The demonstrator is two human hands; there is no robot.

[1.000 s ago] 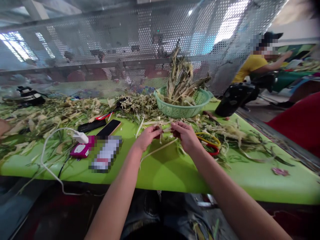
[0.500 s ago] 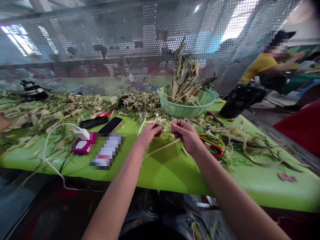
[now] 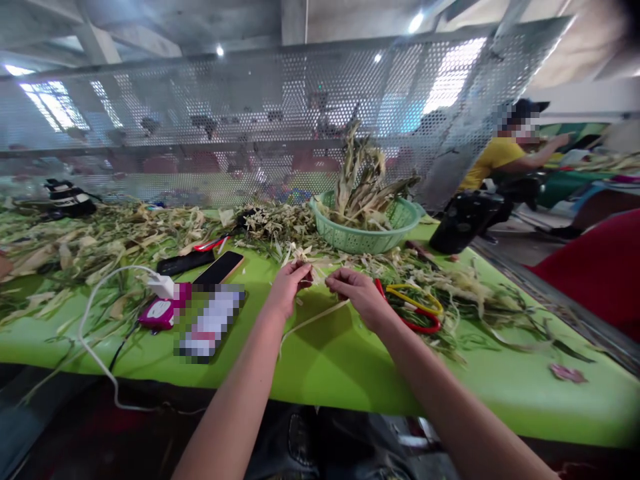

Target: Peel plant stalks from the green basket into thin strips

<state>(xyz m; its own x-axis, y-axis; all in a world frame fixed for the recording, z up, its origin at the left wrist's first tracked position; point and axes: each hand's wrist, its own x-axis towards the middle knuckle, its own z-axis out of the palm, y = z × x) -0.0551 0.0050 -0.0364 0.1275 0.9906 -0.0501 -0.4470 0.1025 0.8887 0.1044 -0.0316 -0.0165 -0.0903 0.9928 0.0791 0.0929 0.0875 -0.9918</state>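
Near the middle of the table, my left hand (image 3: 289,290) is closed around the base of a pale, flower-like bundle of dried husk strips (image 3: 301,255). To its right, my right hand (image 3: 356,293) is closed in a pinch, thumb against the fingers, with thin pale husk fibre between it and the bundle. What sits within its fingertips is mostly hidden. A long pale husk strip (image 3: 313,319) curves over the green tabletop below, one end reaching the right hand. Just right of that hand lie scissors with red and yellow handles (image 3: 415,303), partly covered by scraps.
A green basket (image 3: 365,241) holds dried leaves at the back. Husk scraps (image 3: 125,240) cover the left side. Two phones (image 3: 220,268), a magenta box with a charger (image 3: 161,313) and a white cable lie left. A black container (image 3: 465,223) stands right; a person in yellow sits beyond.
The view has tilted up, so the table sits lower in the picture. Both hands remain close together, with the right hand slightly lower and flatter. The left hand keeps its hold on the bundle.
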